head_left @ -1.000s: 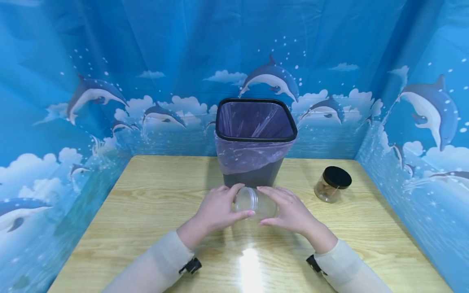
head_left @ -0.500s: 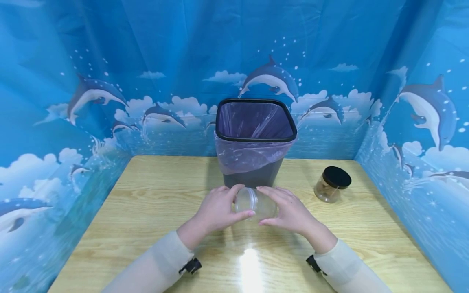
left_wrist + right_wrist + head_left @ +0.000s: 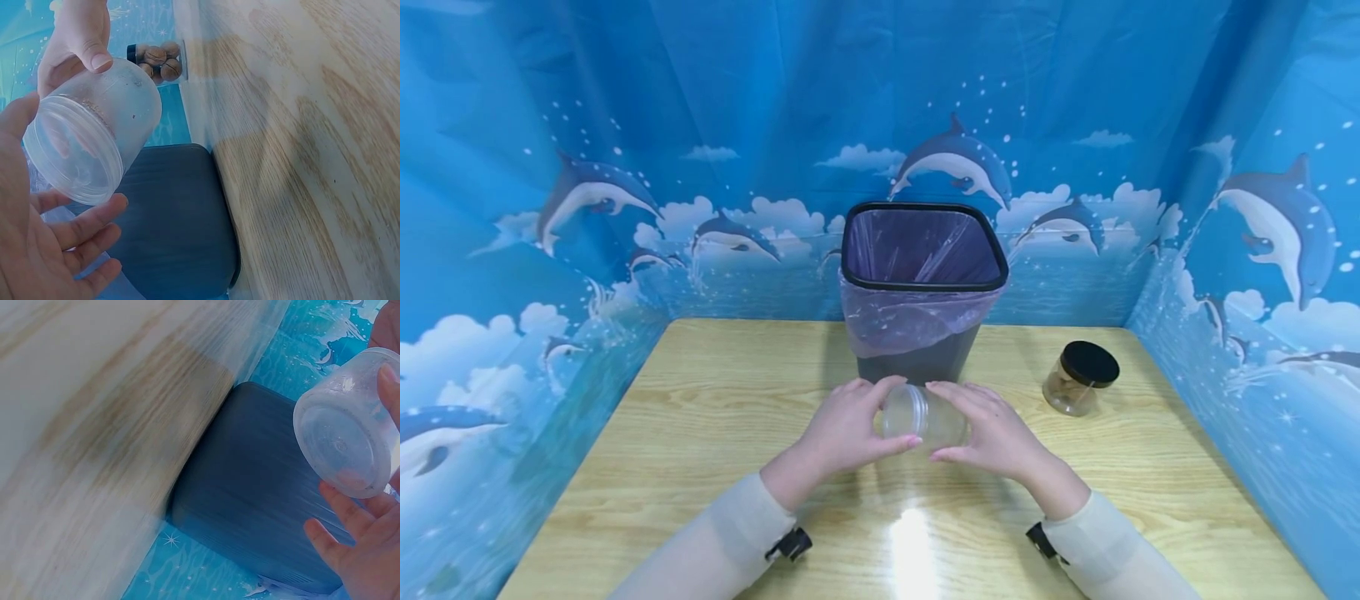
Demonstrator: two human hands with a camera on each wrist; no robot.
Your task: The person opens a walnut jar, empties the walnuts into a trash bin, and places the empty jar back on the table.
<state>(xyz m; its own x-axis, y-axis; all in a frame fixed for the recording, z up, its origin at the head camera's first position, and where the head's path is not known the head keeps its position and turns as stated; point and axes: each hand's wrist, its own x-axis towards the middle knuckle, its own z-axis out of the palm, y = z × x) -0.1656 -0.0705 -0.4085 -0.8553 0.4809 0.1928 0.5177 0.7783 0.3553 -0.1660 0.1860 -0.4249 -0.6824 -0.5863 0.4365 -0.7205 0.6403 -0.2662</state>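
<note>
Grip from both sides: left hand point(image 3: 842, 423) and right hand point(image 3: 996, 429) held a clear jar point(image 3: 942, 421) sideways.
Each hand was part-closed, thumb and forefinger curved round the jar, left at the ridged end, right at the base; whether a lid capped the ridged end could not be told. The jar hung above the surface point(image 3: 737, 392), roughly midway between its left and right edges, just in front of a bin point(image 3: 910, 367) by the far edge. Toward the far right corner stood a black-lidded jar point(image 3: 1070, 396) of round brown nuts point(image 3: 170, 70). A slip seemed the main risk: smooth plastic could have twisted loose if one hand eased off first. Were the mouth uncapped, specks point(image 3: 97, 112) inside might have spilled.
</note>
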